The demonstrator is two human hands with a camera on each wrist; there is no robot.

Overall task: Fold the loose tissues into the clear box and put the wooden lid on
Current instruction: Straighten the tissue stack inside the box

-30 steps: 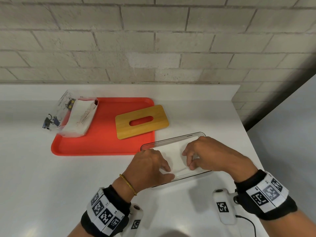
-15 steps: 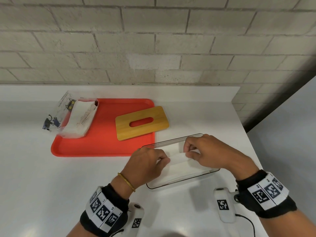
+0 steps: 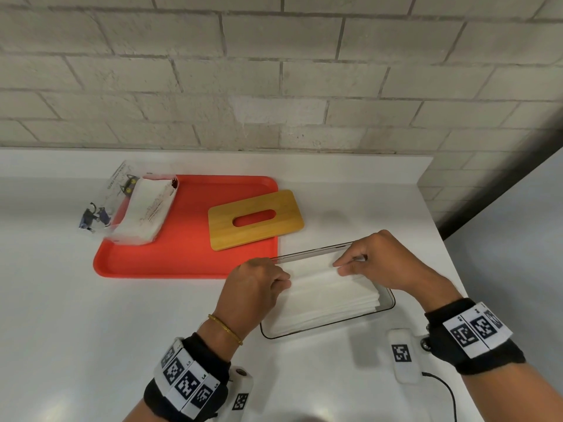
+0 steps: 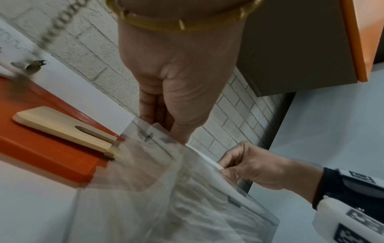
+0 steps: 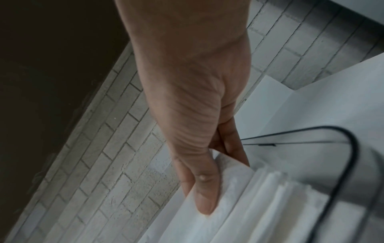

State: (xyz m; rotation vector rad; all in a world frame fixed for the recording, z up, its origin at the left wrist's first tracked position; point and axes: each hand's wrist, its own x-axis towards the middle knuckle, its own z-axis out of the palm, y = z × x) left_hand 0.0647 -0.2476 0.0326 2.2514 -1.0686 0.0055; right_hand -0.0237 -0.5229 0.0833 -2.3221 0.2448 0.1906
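A white counter (image 3: 91,345) runs back to a pale brick wall (image 3: 274,86). Nearest the front edge, towards the right end, sits the clear box (image 3: 388,303) with the stack of tissues (image 3: 329,300) lying in it. Both hands work over it: the left hand (image 3: 253,287) pinches the top tissue (image 3: 310,274) at its left end, and the right hand (image 3: 377,260) pinches the same sheet at its right end, thumb over fingers, the sheet raised off the stack between them.

The tissue looks feather-light, limp and easy to tear, so I judge a gentle pinch at both ends of a fold is the right hold. The box seems thin-walled and light, apt to slide if pushed.

Farther back, the wooden lid (image 3: 256,219) lies half on the right edge of the red tray (image 3: 182,257). It looks rigid, best taken by its long edges. At the tray's far left corner rests an opened tissue pack (image 3: 140,208).
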